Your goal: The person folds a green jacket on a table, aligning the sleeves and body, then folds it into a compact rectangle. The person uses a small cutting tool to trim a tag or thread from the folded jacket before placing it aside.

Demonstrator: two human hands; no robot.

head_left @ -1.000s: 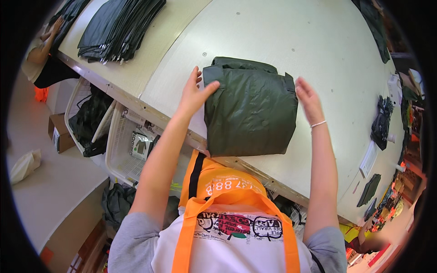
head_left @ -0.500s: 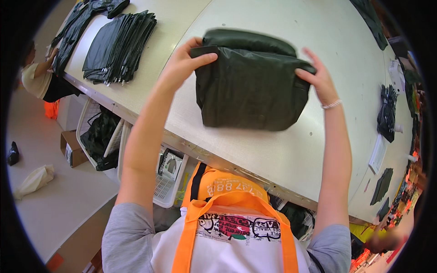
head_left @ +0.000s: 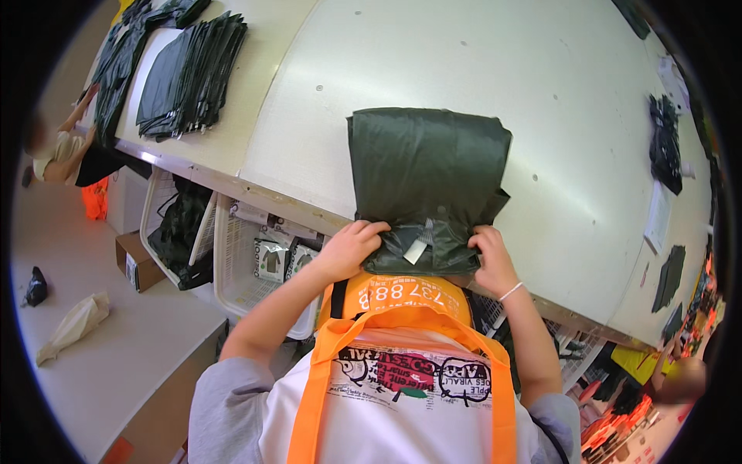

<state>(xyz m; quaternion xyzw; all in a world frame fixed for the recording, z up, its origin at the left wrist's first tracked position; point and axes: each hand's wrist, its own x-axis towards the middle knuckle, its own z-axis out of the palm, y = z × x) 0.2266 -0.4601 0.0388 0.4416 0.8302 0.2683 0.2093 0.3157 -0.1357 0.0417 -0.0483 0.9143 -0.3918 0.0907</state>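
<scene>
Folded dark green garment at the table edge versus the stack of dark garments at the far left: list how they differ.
The folded garment is a single piece; the stack holds many thin pieces fanned along their edges.
The folded garment is gripped at its near edge by the left hand and right hand; no hand is on the stack.
The folded garment shows a small white tag; no tag is visible on the stack.
Both are dark and lie on the pale table.

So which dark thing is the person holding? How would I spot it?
Find the big pale table. At its near edge, right before the person, lies a folded dark green garment, gripped by the left hand and right hand. Unlike the far stack, it lies alone and shows a small white tag.
</scene>
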